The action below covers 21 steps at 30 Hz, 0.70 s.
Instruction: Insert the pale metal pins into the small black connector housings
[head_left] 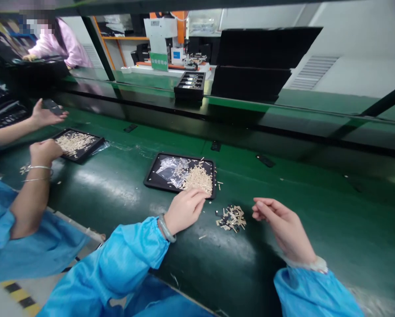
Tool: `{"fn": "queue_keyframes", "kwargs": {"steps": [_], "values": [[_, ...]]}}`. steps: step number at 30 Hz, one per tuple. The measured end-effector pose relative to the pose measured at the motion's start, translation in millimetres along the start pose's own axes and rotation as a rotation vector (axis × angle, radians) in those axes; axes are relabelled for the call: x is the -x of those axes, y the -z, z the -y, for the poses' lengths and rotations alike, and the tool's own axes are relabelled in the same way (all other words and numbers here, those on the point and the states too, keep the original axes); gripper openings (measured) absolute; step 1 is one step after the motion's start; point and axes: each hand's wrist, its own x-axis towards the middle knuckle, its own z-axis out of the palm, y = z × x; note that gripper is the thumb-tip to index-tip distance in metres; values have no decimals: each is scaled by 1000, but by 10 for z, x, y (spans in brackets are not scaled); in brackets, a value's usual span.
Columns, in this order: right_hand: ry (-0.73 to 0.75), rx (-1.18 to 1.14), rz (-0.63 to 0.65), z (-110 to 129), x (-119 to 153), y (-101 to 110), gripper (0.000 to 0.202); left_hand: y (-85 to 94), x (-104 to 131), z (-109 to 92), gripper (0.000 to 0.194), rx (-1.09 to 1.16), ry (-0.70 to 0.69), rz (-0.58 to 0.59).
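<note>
My left hand [187, 210] rests at the front right edge of a black tray [153, 178], fingers pressed together; their tips are partly hidden, so I cannot make out anything in them. Inside the tray is a heap of small beige strips [198, 177], with a clear plastic bag [173, 169] beside it. My right hand [283, 226] hovers above the green table, thumb and fingers closed in a pinch; anything held is too small to name. Between both hands lies a loose pile of small black and beige pieces [232, 218].
At the left, a co-worker's hands [45, 152] work near another tray of beige strips [100, 141], one holding a flat dark piece [52, 107]. Small black parts [265, 160] lie along the table's back. A black case [190, 83] stands on the shelf beyond. Another person [65, 44] is farther back.
</note>
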Motion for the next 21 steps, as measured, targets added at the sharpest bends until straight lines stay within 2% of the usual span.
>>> {"fn": "queue_keyframes", "kwargs": {"steps": [3, 5, 7, 10, 16, 21], "values": [[47, 194, 27, 47, 75, -6, 36, -114, 33, -78, 21, -31, -50, 207], [76, 324, 105, 38, 109, -58, 35, -187, 45, -124, 21, -52, -73, 273], [127, 448, 171, 3, 130, -126, 31, -233, 42, -153, 21, -65, -73, 294], [196, 558, 203, -54, 146, -200, 25, -252, 24, -182, 21, -82, -53, 325], [219, 575, 204, -60, 163, -203, 23, -281, 35, -276, 17, -193, -44, 358], [231, 577, 223, -74, 174, -210, 23, -291, 66, -268, 15, -277, -61, 331]]}}
